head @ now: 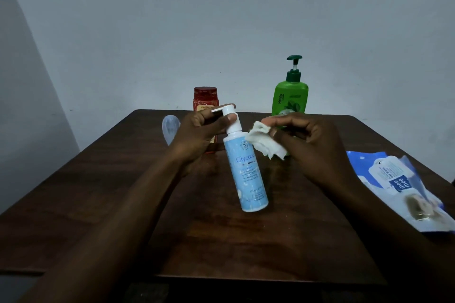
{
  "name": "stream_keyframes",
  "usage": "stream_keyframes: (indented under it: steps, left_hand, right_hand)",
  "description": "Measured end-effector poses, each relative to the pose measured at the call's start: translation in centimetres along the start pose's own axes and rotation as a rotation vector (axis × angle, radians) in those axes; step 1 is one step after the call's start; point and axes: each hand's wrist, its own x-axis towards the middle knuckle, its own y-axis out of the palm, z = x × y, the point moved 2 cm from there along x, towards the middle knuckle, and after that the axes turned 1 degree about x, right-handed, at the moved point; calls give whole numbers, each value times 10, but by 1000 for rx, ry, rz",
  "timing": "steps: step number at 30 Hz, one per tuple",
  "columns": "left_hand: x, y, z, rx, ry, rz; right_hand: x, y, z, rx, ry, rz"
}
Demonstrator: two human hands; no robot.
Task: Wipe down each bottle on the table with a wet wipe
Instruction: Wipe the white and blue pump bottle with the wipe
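Note:
My left hand (202, 134) grips the white pump head of a light blue bottle (247, 172), which is tilted with its base low over the table. My right hand (312, 145) pinches a crumpled white wet wipe (264, 145) just right of the bottle's shoulder, touching or almost touching it. A red bottle with a red cap (204, 99) stands at the far edge, partly hidden behind my left hand. To its right at the back stands a green pump bottle (290, 96), its lower part hidden by my right hand.
The dark wooden table (246, 248) fills the lower view, with a grey wall behind it. A blue and white wet wipe pack (403, 187) lies at the right edge. A clear plastic cap (169, 129) lies at the far left.

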Motion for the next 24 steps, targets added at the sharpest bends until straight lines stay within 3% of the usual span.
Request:
stream_keyframes:
  steps: [13,20,24]
  left_hand:
    - [-3,10,15,-124,-72,55]
    - [-2,10,20,-158,-73,24]
    - [-1,11,22,-154,-66,31]
  right_hand:
    - [-23,37,-20,-263,-316,-30]
    - [-78,32,-41,-337,-293,92]
    - [-50,33,-34,-305,-252,54]
